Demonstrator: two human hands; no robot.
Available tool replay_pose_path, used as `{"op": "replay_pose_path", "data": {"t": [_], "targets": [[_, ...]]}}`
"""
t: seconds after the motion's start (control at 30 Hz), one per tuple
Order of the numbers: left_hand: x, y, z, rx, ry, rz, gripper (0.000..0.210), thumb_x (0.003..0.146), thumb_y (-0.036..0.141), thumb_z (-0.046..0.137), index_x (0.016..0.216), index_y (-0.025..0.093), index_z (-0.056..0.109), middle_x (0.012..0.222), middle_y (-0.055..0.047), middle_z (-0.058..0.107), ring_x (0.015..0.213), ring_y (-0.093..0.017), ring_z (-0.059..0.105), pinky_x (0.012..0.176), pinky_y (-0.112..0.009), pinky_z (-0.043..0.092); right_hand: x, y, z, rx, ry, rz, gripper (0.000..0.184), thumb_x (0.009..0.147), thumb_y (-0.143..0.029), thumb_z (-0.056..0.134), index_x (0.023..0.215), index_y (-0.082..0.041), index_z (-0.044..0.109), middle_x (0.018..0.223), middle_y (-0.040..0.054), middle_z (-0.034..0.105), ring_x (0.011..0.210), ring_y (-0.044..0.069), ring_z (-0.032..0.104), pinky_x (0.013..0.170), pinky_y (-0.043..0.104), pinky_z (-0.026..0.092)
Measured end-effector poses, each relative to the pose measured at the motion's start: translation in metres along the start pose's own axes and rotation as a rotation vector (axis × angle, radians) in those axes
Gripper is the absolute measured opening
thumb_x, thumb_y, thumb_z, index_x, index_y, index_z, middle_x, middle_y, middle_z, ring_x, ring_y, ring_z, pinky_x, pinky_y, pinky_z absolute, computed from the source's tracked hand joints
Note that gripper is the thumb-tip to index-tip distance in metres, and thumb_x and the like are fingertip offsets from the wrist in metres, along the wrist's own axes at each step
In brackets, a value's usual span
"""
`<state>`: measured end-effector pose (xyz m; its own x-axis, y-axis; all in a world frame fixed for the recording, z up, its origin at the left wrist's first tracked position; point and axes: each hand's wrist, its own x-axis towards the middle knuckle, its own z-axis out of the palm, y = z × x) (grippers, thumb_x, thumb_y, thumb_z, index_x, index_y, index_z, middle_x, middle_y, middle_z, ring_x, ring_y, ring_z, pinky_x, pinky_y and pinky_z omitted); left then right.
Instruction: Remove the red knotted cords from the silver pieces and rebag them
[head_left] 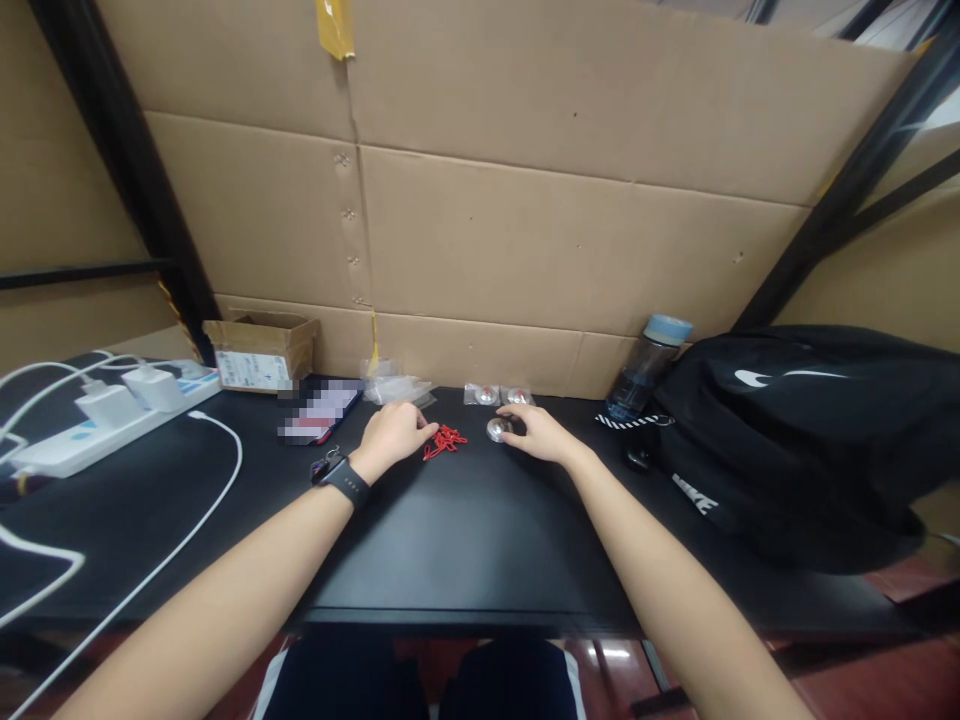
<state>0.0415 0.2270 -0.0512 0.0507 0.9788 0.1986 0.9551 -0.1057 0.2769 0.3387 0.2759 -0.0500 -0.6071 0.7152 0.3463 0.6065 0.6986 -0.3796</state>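
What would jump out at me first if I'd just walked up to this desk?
Probably the bright red tangle of cords on the black tabletop, beside the thumb of the left hand. Next might come the shiny round disc at the fingers of the right hand, then the bulky black bag with white logos at the table's right end.

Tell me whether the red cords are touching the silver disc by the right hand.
Apart. The head view shows a strip of black tabletop between the red cords and the silver disc.
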Motion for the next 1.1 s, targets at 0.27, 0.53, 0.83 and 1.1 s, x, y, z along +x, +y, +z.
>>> {"op": "replay_pose_path", "data": {"t": [0.27, 0.53, 0.83, 1.1], "targets": [[0.0, 0.004, 0.003, -0.008, 0.056, 0.042, 0.014, 0.077, 0.032, 0.066, 0.076, 0.027, 0.079, 0.088, -0.005, 0.078, 0.091, -0.025, 0.071, 0.079, -0.03, 0.051, 0.001, -0.001, 0.007, -0.003, 0.009, -0.035, 0.038, 0.081, -0.026, 0.072, 0.118, -0.016, 0.067, 0.109, 0.0108, 0.072, 0.092, 0.021, 0.068, 0.087, 0.035, 0.051], [-0.003, 0.006, -0.002, -0.058, 0.2, 0.114, 0.018, 0.091, 0.034, 0.056, 0.09, 0.026, 0.073, 0.094, -0.005, 0.077, 0.094, -0.027, 0.07, 0.087, -0.038, 0.047, 0.001, -0.005, 0.004, 0.045, 0.051, 0.054, 0.036, 0.079, -0.025, 0.073, 0.114, -0.018, 0.068, 0.106, 0.0079, 0.073, 0.092, 0.02, 0.068, 0.087, 0.034, 0.051], [-0.011, 0.025, -0.006, -0.229, 0.252, 0.177, 0.01, 0.087, 0.03, 0.069, 0.08, 0.024, 0.07, 0.097, -0.001, 0.075, 0.105, -0.026, 0.062, 0.095, -0.042, 0.033, 0.003, -0.017, 0.002, 0.229, 0.145, 0.125, 0.038, 0.075, -0.032, 0.077, 0.11, -0.019, 0.069, 0.094, 0.0047, 0.072, 0.08, 0.016, 0.065, 0.072, 0.028, 0.051], [-0.017, 0.032, -0.017, -0.326, 0.3, 0.193, 0.01, 0.089, 0.034, 0.071, 0.097, 0.03, 0.075, 0.097, 0.0, 0.078, 0.106, -0.025, 0.061, 0.098, -0.044, 0.03, 0.006, -0.037, 0.01, 0.674, 0.145, 0.129, 0.047, 0.07, -0.034, 0.083, 0.11, -0.02, 0.063, 0.112, 0.0091, 0.069, 0.088, 0.017, 0.066, 0.077, 0.033, 0.056]]}}
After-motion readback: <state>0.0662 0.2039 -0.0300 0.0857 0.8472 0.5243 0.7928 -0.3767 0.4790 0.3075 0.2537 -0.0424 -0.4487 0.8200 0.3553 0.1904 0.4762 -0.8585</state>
